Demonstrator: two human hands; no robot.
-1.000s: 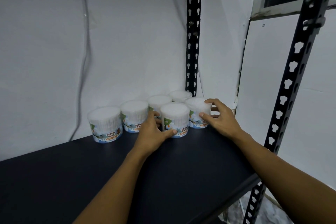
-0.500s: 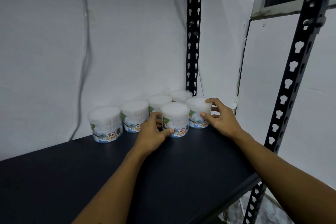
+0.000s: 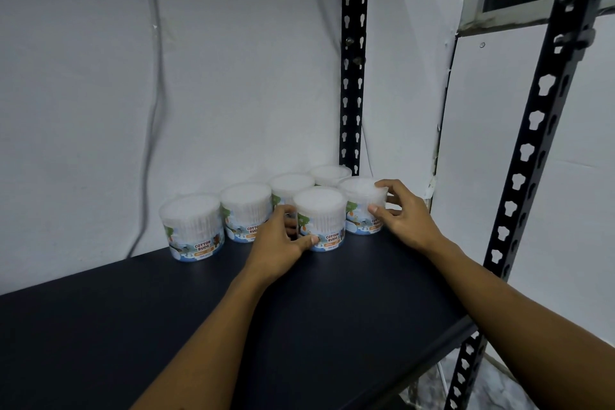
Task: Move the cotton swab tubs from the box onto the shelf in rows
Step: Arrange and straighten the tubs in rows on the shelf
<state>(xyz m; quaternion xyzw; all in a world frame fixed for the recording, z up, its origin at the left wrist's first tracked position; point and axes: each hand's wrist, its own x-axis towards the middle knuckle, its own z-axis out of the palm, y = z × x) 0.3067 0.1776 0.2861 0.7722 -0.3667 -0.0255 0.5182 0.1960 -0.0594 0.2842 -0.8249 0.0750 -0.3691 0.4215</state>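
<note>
We see six cotton swab tubs standing upright on a dark shelf (image 3: 332,326), clustered at its back right corner against a pale wall (image 3: 233,76). Four form a back row; two stand in front of them. Our left hand (image 3: 279,243) curls round the front left tub (image 3: 321,220), thumb low on its printed label, fingers (image 3: 288,211) wrapped behind. Our right hand (image 3: 404,216) grips the front right tub (image 3: 362,205), thumb on the side facing us and fingers over the rim on the far side.

The tubs look like thin clear plastic packed with swabs, so we judge them light, fairly stiff, smooth-walled and likely to slide easily on the shelf (a firm squeeze might flex the wall or pop a lid). Holding round the lower wall, as the left hand does, seems steadiest for nudging them into line.

A black slotted upright (image 3: 354,76) rises behind the tubs, another (image 3: 532,150) stands at the shelf's near right edge. The box is out of view.
</note>
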